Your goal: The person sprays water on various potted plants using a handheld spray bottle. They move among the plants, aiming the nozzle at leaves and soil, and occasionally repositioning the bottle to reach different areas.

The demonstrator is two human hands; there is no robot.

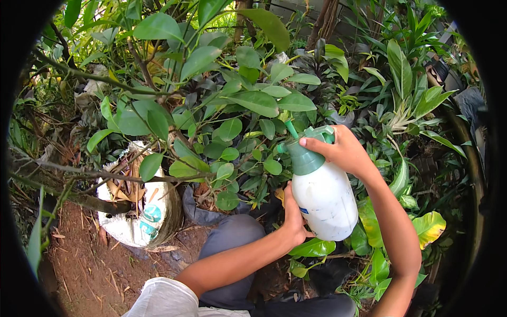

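Observation:
A white plastic pump sprayer bottle (326,202) with a green head (307,158) is held tilted before me, right of centre. My left hand (295,218) supports the bottle's lower left side, its fingers partly hidden behind it. Around the green head, by its handle, my right hand (340,148) is closed, the thumb lying on top. The green nozzle tube (291,129) points up and left, close to the leaves of a broad-leaved shrub (253,103).
A white woven sack (119,233) holding dry leaves stands on bare soil (87,261) at the left. A branch (91,202) crosses over it. Black plant bags (198,212) sit behind my knee. Yellow-green leafy plants (429,230) and a curved rim (473,170) lie at the right.

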